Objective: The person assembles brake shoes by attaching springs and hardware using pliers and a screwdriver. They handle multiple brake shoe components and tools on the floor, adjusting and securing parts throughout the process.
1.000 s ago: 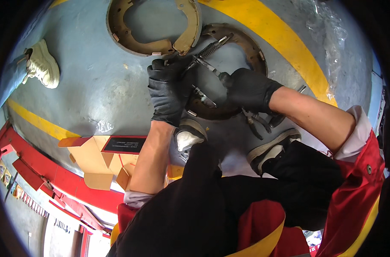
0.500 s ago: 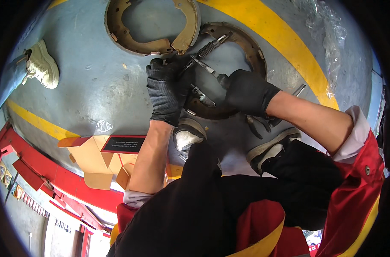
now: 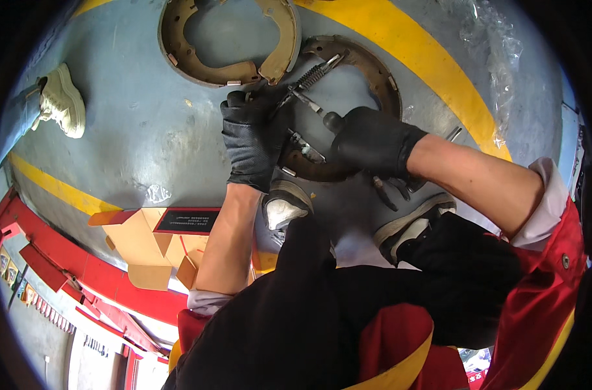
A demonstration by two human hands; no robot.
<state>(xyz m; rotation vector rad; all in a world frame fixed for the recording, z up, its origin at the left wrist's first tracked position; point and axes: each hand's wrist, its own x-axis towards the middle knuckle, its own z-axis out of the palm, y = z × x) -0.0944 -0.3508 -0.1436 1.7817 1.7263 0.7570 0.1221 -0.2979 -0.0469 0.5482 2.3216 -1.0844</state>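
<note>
My right hand [image 3: 374, 140], black glove, is closed round the dark handle of a metal-shafted tool [image 3: 331, 120]. Shaft points far-left; tip sits at the near end of a coil spring [image 3: 314, 77], can't confirm contact. My left hand [image 3: 251, 140], also gloved, is clamped on the left side of the brake-shoe assembly [image 3: 377, 71]; exact part under the fingers hidden. Assembly is on the floor, straight ahead, spring running across its far-left part. Small metal lever [image 3: 307, 148] at its near side. Pliers [image 3: 385, 194] just near-right, partly under my right wrist. Second brake-shoe pair [image 3: 180, 45] beyond, far-left.

Writing: open cardboard box [image 3: 143, 242] near-left has a black panel [image 3: 188, 221], red border, lines of small pale print. Red-and-white printed item [image 3: 478, 377] at near-right, larger characters, cut off. No maker's mark I can make out on tool or shoes.
</note>
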